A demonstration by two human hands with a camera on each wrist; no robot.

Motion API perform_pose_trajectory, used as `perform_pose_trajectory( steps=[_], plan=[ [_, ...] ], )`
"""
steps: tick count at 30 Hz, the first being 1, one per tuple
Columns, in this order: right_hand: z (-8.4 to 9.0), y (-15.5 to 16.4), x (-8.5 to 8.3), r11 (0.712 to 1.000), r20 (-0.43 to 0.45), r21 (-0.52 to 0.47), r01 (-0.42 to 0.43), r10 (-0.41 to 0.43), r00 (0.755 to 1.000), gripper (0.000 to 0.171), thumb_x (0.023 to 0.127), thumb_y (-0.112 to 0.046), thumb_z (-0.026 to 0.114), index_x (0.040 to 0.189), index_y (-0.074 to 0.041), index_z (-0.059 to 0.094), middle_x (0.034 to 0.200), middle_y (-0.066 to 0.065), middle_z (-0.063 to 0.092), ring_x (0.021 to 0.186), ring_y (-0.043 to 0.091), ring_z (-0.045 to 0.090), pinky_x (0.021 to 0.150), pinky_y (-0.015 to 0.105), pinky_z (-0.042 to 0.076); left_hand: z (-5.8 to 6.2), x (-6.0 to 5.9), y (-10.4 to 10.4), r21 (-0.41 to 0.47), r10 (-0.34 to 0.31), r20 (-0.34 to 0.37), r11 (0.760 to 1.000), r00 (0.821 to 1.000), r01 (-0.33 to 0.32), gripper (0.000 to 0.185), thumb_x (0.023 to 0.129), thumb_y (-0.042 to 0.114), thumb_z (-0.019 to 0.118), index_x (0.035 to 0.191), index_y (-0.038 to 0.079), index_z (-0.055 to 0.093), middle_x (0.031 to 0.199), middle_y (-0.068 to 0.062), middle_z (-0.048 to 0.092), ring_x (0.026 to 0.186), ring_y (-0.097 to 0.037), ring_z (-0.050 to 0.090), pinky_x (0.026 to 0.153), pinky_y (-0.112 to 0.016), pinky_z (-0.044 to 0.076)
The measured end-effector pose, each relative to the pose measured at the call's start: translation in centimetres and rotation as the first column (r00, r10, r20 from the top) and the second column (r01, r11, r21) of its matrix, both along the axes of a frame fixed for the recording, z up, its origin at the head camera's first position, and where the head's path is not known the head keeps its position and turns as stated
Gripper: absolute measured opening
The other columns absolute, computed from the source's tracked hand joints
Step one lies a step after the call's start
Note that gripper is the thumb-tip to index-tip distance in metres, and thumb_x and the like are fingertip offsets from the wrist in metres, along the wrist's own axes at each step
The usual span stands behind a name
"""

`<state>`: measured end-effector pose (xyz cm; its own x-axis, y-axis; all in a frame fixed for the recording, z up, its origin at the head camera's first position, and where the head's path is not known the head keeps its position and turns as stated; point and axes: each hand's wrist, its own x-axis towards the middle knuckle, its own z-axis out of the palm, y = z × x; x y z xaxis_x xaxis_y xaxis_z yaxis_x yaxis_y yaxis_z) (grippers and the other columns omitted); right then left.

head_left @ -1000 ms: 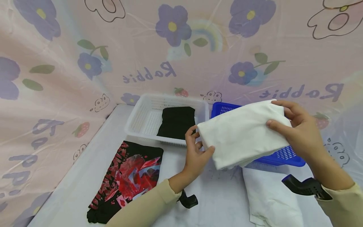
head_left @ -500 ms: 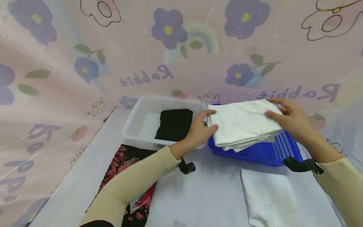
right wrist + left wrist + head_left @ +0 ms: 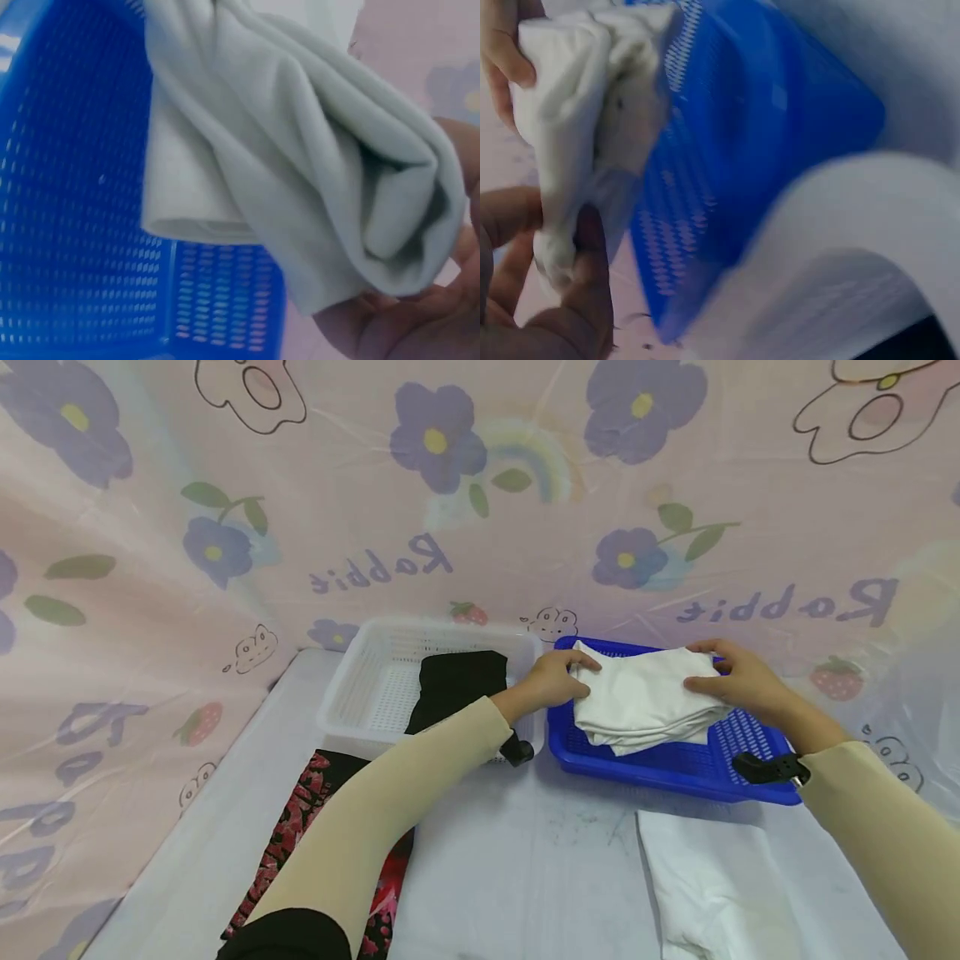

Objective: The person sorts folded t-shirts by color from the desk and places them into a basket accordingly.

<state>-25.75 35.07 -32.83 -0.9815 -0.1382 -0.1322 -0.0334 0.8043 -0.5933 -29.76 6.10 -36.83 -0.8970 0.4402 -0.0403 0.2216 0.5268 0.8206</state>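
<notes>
A: Since the earlier frames the folded white garment (image 3: 643, 697) has come down from mid-air, and both hands have travelled forward with it; it now sits low in the blue basket (image 3: 667, 766).

B: So which step is this?

A: I judge it the setting-down of the fold. The left hand (image 3: 551, 679) pinches the near-left edge, thumb curled on top, and the right hand (image 3: 738, 681) has its fingers curled over the far-right edge. Neither grip has let go.

B: What does the next move call for?

A: Probably easing both grips off without dragging the layers, so that the fold stays square.

B: How does the cloth look?

A: Plain white, soft, folded into several layers, slightly bunched at the corners. It lies toward the basket's left half. Beside it stands the white basket (image 3: 360, 710) with a black garment (image 3: 453, 689); another white garment (image 3: 708, 885) lies on the tabletop (image 3: 525, 860).
</notes>
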Motion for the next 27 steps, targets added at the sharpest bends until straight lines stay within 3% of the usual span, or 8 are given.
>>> perform_pose_trajectory(
  steps=[4,10,15,23,27],
  plan=[
    [-1.5,0.8,-0.3,1.0,0.023,0.004,-0.022,0.022,0.999,0.07,0.093,-0.036,0.063,0.147,-0.006,0.03,0.146,0.036,0.028,0.123,0.054,0.036,0.093,0.063,0.042,-1.7,-0.8,0.7,-0.056,-0.055,-0.016,0.997,0.998,0.054,0.031,0.085,0.014,0.072,0.114,0.024,0.069,0.115,0.001,0.06,0.081,-0.012,0.047,0.063,-0.021,0.041],
    [-3.5,1.4,-0.6,0.999,0.083,0.024,-0.021,0.019,0.996,0.07,0.093,-0.035,0.063,0.145,-0.002,0.029,0.129,0.04,0.041,0.1,0.043,0.053,0.073,0.039,0.05,-3.2,-1.2,1.6,-0.129,-0.099,-0.009,0.987,0.995,0.097,0.039,0.085,0.012,0.071,0.124,0.017,0.064,0.134,-0.003,0.057,0.08,-0.009,0.048,0.067,-0.02,0.042],
    [-4.9,1.7,-1.3,1.0,0.138,0.0,0.018,-0.018,0.99,0.069,0.092,-0.03,0.065,0.143,-0.001,0.03,0.115,0.034,0.046,0.076,0.024,0.056,0.062,0.034,0.05,-3.4,-1.5,2.3,-0.204,-0.114,-0.007,0.973,0.993,0.11,0.049,0.084,0.008,0.071,0.131,0.014,0.059,0.14,-0.006,0.054,0.066,-0.008,0.046,0.058,-0.018,0.042],
    [-5.8,2.1,-2.3,0.999,0.191,-0.022,0.041,-0.036,0.981,0.073,0.092,-0.028,0.066,0.145,0.001,0.025,0.115,0.031,0.044,0.075,0.022,0.055,0.062,0.035,0.05,-3.4,-2.0,2.9,-0.257,-0.13,0.005,0.958,0.992,0.127,0.052,0.085,0.004,0.068,0.134,0.013,0.056,0.14,-0.006,0.053,0.053,-0.007,0.038,0.05,-0.017,0.038],
    [-6.6,2.6,-2.7,0.998,0.205,-0.011,0.068,-0.064,0.977,0.07,0.091,-0.023,0.065,0.143,0.003,0.026,0.111,0.031,0.044,0.074,0.024,0.056,0.063,0.036,0.052,-3.3,-2.2,2.7,-0.311,-0.128,-0.041,0.944,0.991,0.109,0.053,0.085,0.009,0.069,0.136,0.01,0.054,0.14,-0.008,0.053,0.078,-0.007,0.051,0.064,-0.017,0.044]
  ],
)
